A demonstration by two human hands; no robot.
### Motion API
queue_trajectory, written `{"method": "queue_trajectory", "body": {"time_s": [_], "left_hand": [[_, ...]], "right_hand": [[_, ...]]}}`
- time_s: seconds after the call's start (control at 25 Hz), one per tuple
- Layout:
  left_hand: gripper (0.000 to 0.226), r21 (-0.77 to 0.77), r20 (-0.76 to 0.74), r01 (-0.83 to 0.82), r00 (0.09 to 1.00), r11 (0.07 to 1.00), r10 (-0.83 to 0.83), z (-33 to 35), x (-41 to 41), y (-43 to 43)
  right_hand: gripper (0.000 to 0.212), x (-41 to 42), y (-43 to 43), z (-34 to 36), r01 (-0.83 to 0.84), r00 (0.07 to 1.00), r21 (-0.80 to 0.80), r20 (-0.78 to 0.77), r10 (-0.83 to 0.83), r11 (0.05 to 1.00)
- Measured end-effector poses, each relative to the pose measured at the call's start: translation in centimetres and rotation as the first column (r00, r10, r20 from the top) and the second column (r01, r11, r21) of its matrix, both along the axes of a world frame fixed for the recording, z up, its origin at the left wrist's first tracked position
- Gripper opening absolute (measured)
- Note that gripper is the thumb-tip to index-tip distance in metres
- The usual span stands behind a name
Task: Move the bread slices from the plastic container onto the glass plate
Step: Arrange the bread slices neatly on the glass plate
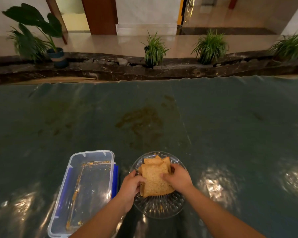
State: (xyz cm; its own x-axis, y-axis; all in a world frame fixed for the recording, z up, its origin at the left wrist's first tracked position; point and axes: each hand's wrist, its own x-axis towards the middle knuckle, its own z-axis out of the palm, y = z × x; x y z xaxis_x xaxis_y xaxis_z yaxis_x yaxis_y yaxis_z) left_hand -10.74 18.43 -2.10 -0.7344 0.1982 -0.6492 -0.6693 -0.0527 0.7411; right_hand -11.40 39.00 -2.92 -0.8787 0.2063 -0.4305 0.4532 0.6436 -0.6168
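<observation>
A stack of brown bread slices (154, 179) lies on the ribbed glass plate (159, 206) near the table's front edge. My left hand (130, 188) grips the stack's left side. My right hand (176, 177) holds its right side, fingers curled over the top slice. More slices (156, 160) lie fanned at the back of the plate. To the left stands the clear plastic container (89, 191) with blue side clips; it holds only crumbs along its floor.
The table is covered by a shiny dark green plastic sheet (230, 126) with a brownish stain (141, 121) in the middle. Beyond its far edge runs a dark marble ledge (110, 69) with several potted plants (153, 48).
</observation>
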Motion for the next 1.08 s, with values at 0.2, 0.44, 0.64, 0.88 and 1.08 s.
{"method": "queue_trajectory", "body": {"time_s": [0.2, 0.44, 0.64, 0.88, 1.08], "left_hand": [[0.059, 0.043, -0.018, -0.008, 1.000, 0.999, 0.009, -0.7, -0.4, 0.8], [0.054, 0.033, -0.004, -0.030, 1.000, 0.999, 0.031, -0.6, -1.2, 0.8], [0.050, -0.002, 0.089, -0.167, 0.982, 0.986, 0.167, 0.1, -0.8, 1.5], [0.034, 0.068, 0.113, -0.157, 0.982, 0.985, 0.149, 0.4, 1.3, 2.1], [0.039, -0.022, 0.107, -0.036, 0.993, 0.999, 0.039, 0.3, 1.3, 2.4]], "right_hand": [[0.053, 0.9, -0.3, -0.3, 0.122, 0.992, -0.061, -0.029, -0.124, 0.991], [0.054, 0.6, -0.5, 0.6, 0.176, 0.974, -0.124, -0.125, -0.191, 0.977], [0.060, 1.5, -1.5, 1.6, 0.084, 0.960, -0.151, -0.253, -0.120, 0.985], [0.051, 2.1, 0.8, 1.8, 0.002, 0.981, -0.220, -0.189, -0.044, 0.975], [0.020, 1.3, 2.2, 1.2, -0.040, 0.997, -0.137, -0.066, 0.031, 0.990]]}}
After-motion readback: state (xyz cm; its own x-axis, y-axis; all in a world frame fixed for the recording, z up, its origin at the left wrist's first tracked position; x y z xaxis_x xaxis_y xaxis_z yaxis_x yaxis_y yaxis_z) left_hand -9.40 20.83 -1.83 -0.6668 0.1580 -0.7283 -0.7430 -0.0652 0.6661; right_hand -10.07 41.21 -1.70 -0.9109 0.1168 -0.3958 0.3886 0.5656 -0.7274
